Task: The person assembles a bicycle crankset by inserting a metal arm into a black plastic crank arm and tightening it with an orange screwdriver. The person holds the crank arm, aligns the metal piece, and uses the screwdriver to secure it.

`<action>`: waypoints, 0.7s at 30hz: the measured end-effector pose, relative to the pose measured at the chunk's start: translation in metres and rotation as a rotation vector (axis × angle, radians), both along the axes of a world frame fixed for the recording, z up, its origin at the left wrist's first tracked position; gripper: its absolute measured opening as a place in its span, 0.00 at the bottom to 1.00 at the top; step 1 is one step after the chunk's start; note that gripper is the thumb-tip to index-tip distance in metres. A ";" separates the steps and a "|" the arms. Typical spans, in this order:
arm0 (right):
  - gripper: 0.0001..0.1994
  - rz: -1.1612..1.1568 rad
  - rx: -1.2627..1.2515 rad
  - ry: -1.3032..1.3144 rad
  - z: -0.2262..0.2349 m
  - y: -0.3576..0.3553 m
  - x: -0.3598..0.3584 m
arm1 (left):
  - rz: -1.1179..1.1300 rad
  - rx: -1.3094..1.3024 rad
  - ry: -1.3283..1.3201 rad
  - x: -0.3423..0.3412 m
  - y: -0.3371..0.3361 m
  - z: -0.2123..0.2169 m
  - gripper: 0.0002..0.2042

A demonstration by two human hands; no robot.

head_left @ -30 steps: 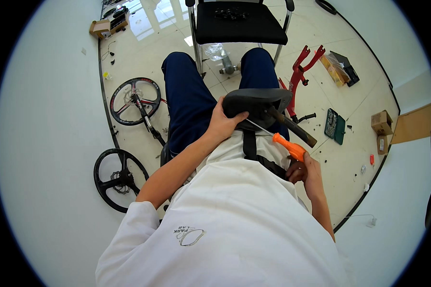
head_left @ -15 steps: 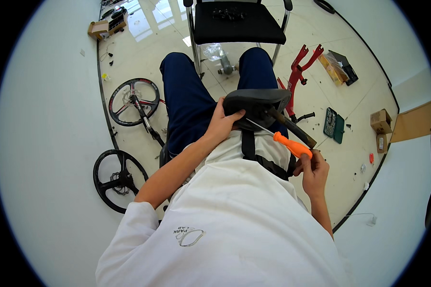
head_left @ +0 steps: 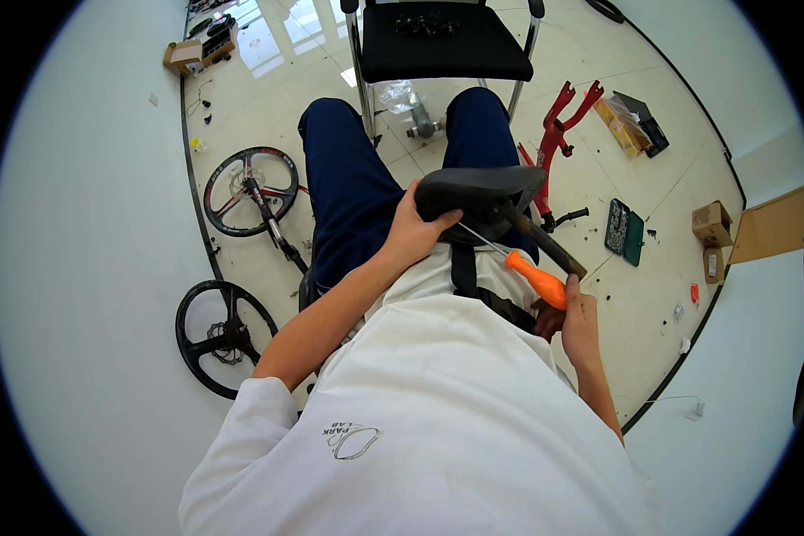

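Observation:
A black bicycle saddle (head_left: 478, 189) rests across my lap, its dark seat post (head_left: 552, 247) slanting down to the right. My left hand (head_left: 414, 230) is closed around the saddle's left end, the thumb on its underside. A screwdriver (head_left: 538, 280) with an orange handle lies below the post, its thin shaft pointing up-left toward the saddle's underside. The tip is hidden there. My right hand (head_left: 579, 320) is closed at the butt of the handle, its thumb close to the lower end of the post. Its other fingers are partly hidden.
A black chair (head_left: 447, 54) with small parts on its seat stands ahead. Left on the floor lie a wheel with a fork (head_left: 252, 192) and a black wheel (head_left: 228, 338). Right are a red bicycle frame (head_left: 552, 147), a green tool case (head_left: 623, 232) and cardboard boxes (head_left: 712, 225).
My right hand has shifted slightly left, and the screwdriver's handle now tilts more steeply downward. The saddle and my left hand have hardly moved.

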State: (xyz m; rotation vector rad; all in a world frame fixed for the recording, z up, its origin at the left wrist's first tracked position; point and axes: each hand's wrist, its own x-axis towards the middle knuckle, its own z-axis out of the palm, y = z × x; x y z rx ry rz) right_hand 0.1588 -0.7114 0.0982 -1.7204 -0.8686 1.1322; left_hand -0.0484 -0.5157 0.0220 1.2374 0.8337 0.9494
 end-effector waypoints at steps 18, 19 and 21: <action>0.13 0.171 0.304 -0.612 0.009 -0.012 0.002 | -0.057 -0.456 -0.201 -0.001 -0.002 0.015 0.23; 0.13 0.144 0.254 -0.506 0.009 -0.011 0.002 | -0.060 -0.463 -0.214 -0.002 -0.002 0.012 0.23; 0.16 0.085 0.152 -0.295 0.011 -0.010 0.000 | -0.070 -0.459 -0.226 -0.002 -0.002 0.010 0.23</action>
